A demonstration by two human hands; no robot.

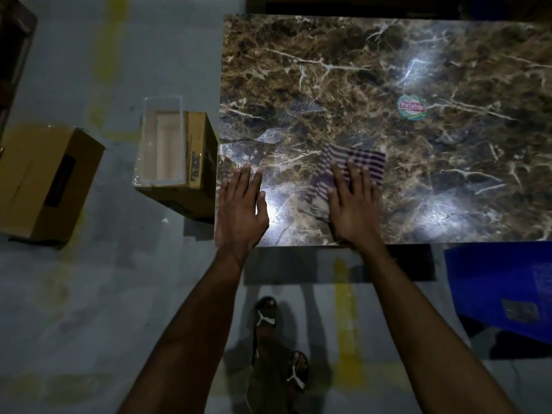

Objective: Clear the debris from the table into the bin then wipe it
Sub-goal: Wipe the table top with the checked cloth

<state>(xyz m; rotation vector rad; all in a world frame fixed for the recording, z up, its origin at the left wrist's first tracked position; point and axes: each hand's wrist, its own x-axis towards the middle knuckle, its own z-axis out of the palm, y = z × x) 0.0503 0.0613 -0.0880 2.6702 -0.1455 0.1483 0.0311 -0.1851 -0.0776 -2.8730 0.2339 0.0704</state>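
Observation:
A brown marble-patterned table [388, 70] fills the upper right. A purple and white striped cloth [366, 158] lies near its front edge. My right hand [354, 207] lies flat on the cloth with fingers spread, pressing it onto the table. My left hand [240, 209] rests flat and empty on the table's front left corner, fingers together. A clear plastic bin [161, 141] sits on a cardboard box just left of the table; its inside looks empty from here. A round sticker [411, 107] is stuck on the tabletop right of centre.
The cardboard box [198, 162] under the bin touches the table's left side. Another cardboard box [44, 177] lies on the grey floor at far left. A blue crate [501, 285] stands at the lower right. My feet in sandals [265, 315] are below the table edge.

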